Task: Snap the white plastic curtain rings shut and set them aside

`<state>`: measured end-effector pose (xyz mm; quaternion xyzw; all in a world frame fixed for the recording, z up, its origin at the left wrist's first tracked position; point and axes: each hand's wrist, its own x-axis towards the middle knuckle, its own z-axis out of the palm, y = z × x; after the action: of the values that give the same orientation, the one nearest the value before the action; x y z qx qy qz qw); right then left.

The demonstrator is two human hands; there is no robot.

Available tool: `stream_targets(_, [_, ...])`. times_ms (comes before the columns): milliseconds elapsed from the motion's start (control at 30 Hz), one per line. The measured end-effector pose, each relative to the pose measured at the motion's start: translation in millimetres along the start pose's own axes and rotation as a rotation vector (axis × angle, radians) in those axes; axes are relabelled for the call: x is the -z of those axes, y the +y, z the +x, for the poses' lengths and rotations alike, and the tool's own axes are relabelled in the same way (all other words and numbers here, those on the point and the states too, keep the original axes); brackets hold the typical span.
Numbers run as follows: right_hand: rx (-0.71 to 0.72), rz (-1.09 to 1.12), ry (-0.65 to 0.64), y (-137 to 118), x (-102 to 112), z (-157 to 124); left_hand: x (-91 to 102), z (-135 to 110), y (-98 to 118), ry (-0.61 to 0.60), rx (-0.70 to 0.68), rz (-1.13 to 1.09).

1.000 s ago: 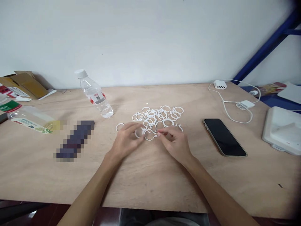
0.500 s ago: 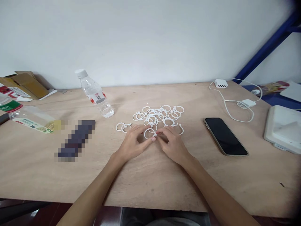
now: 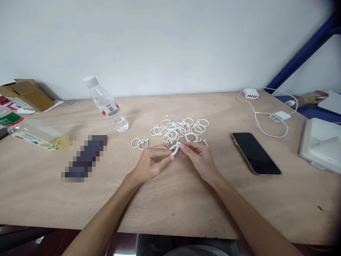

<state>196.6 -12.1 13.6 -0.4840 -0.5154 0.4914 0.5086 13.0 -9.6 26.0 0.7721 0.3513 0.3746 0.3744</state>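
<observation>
Both hands are together at the near edge of a pile of white plastic curtain rings point(image 3: 178, 130). The left hand point(image 3: 151, 164) and the right hand point(image 3: 199, 160) pinch one white ring point(image 3: 175, 149) between them, and the left fingertips point(image 3: 172, 158) sit just beside the right fingers point(image 3: 183, 145). Whether that ring is hooked to others cannot be told.

Just left of the pile, two linked rings point(image 3: 140, 143) lie on the bare wooden bench point(image 3: 170, 202). Farther left of the pile stands a clear plastic water bottle point(image 3: 108, 106) with a white cap and a red-and-white label, holding clear liquid. Nearer the bench's front edge, a blurred dark object point(image 3: 85, 156) lies left of the pile, too obscured to name. Beyond it, a clear plastic bottle point(image 3: 34, 134) with a green-and-white label lies on its side, a yellowish tint at one end; its contents cannot be made out. At the far left, well away from the pile, an opened cardboard box point(image 3: 26, 93) sits with its flaps up.

Right of the pile lies a black-screened smartphone point(image 3: 255, 153). Beyond it, a white multi-port USB charger point(image 3: 250, 93) and a white adapter point(image 3: 278, 117) are joined by a white cable point(image 3: 266, 122). Farther right rests a white plastic tray point(image 3: 321, 145), upturned, and a blue metal frame point(image 3: 303, 53) rises behind it.
</observation>
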Motion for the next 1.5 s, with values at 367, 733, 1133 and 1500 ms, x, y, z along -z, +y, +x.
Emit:
stream_targets(367, [-0.018,0.189,-0.020,10,-3,0,-8.2,1,-4,0.172,0.192,0.007])
stream_targets(733, [-0.062,0.198,-0.046,12,-2,-2,-2.8,4,10,-0.065,0.319,-0.425])
stream_targets(1133, [0.052,-0.034,-0.039,16,-5,0,7.6,-1,8,0.012,0.219,0.012])
stream_targets(1500, [0.460,-0.787,0.105,27,2,1,42.5,-26,-38,0.464,0.261,0.812])
